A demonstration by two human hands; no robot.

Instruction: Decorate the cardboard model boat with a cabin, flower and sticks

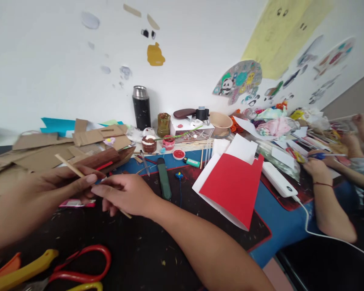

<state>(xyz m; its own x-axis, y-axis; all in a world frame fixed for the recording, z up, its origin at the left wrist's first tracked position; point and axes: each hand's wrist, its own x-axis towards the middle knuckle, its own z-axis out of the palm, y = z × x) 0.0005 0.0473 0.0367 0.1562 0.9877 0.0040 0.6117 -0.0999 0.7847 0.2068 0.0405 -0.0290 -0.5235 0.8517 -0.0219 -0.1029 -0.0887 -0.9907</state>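
Observation:
My left hand [69, 184] is closed around a thin pale wooden stick [69, 165], which slants down to the right. My right hand [129, 194] meets it at the fingertips, thumb and fingers pinched together. The stick's lower end shows beneath my right hand. A small blue bit [98, 181] shows between the fingertips of both hands; its kind cannot be made out. Below my left hand lies a pink-and-white packet [77, 203]. To the right of my right hand is a dark green utility knife [164, 178], beside a small blue flower on a wire [178, 176].
Red-handled scissors [81, 264] and a yellow-handled tool [27, 268] lie in front. Cardboard pieces [33, 141] fill the left back. A black thermos [142, 109], paint jars [149, 143], folded red card [230, 186] and a white power bank [279, 180] stand around. Another person's arm [330, 202] is at right.

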